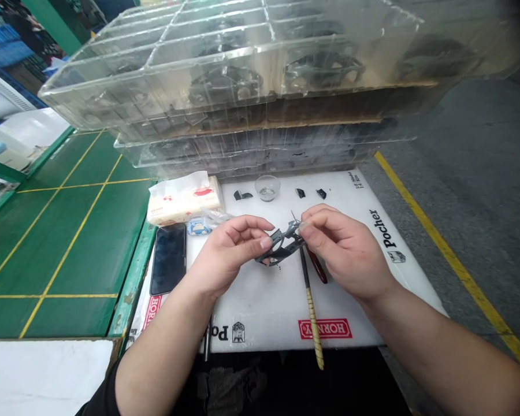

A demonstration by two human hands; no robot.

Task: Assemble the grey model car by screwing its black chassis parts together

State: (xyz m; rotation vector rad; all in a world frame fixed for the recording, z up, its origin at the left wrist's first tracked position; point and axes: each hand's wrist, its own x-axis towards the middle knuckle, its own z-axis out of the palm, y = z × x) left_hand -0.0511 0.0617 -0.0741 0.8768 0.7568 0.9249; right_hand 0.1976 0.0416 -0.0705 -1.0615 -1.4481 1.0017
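Note:
My left hand (229, 254) and my right hand (342, 248) both grip a dark grey openwork plastic model part (281, 245) above a white foam mat (260, 306). The left fingertips pinch its near end, and the right fingers pinch its far end. A thin metal spike sticks up from the part. Below my right hand lies a tool with a thin dark shaft and a wrapped tan handle (311, 306). Beside that tool is a red-handled tool (317, 266), partly hidden by my right hand.
Stacked clear plastic trays (156, 75) holding dark parts stand beyond the mat. On it are a tissue pack (184, 199), a small glass dish (267, 188), several small black pieces (300, 193) and a phone (168, 260). A green gridded mat (78, 231) lies left.

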